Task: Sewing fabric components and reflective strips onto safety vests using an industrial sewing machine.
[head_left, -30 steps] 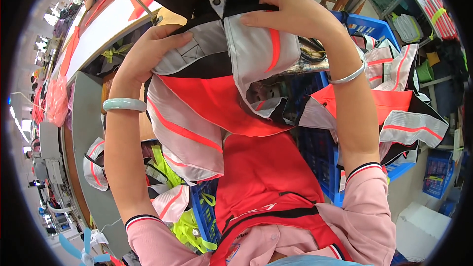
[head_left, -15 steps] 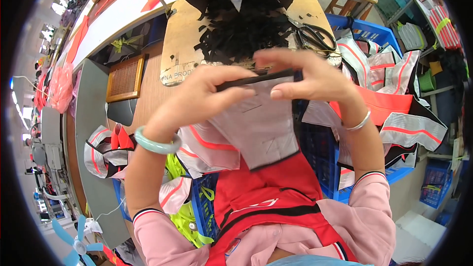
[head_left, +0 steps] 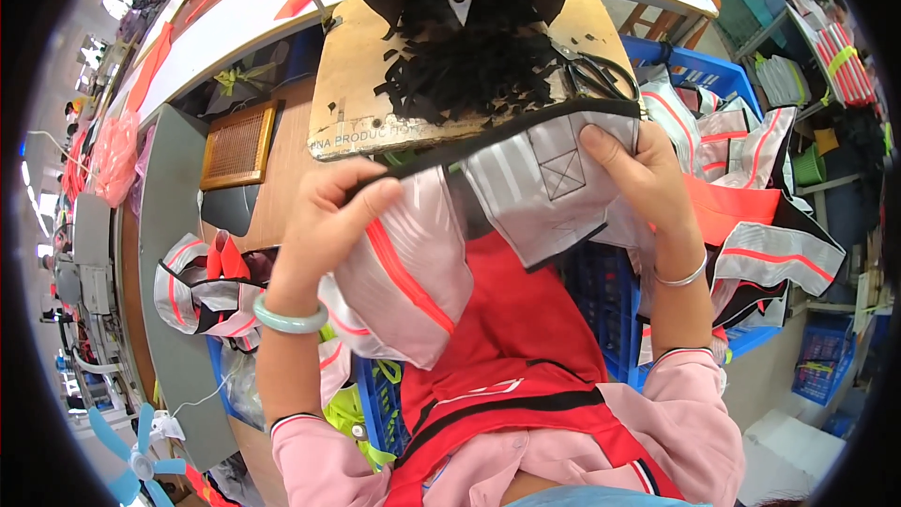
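A silver-grey fabric piece [head_left: 502,174] with black edge binding and a bright orange-pink stripe is stretched between my hands above my red apron. Its black-bound edge runs along the top, and a stitched box with a cross shows near its right end. My left hand [head_left: 352,211] pinches the left end of that edge between thumb and fingers. At the right end my right hand [head_left: 643,169] grips it, thumb on the front face and fingers mostly behind. Just beyond the fabric, black trimmings [head_left: 469,70] lie heaped on a worn wooden board [head_left: 343,84].
Black-handled scissors [head_left: 601,75] lie at the board's right. A machine head [head_left: 458,0] with a metal tip hangs over the trimmings. Blue crates [head_left: 699,61] with similar striped pieces stand on my right. A wooden-framed bead panel [head_left: 239,145] rests at the left.
My hands have moved apart, spreading the fabric that was bunched between them. Its striped left part and stitched box have come into view.
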The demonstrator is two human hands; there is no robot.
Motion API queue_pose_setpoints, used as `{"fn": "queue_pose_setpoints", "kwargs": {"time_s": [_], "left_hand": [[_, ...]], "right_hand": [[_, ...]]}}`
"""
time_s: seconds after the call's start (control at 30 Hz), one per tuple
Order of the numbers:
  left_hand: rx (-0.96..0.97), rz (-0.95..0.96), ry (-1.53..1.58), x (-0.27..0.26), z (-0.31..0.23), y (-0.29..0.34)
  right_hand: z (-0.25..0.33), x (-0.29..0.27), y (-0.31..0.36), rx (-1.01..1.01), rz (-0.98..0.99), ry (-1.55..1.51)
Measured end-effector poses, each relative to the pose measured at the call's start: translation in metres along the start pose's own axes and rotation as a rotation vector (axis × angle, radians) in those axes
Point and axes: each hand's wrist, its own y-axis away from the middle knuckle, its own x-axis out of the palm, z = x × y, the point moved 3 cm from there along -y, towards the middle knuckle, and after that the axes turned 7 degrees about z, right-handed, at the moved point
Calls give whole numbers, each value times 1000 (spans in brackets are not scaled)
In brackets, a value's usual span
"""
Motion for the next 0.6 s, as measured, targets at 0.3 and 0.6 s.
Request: {"fn": "queue_pose_setpoints", "kwargs": {"time_s": [0.3, 0.6], "left_hand": [[-129, -28, -230, -25, -11, -71], [-211, 72, 39, -29, -4, -123]], "right_hand": [[-25, -7, -32, 22, -180, -222], [-56, -9, -56, 48, -251, -438]]}}
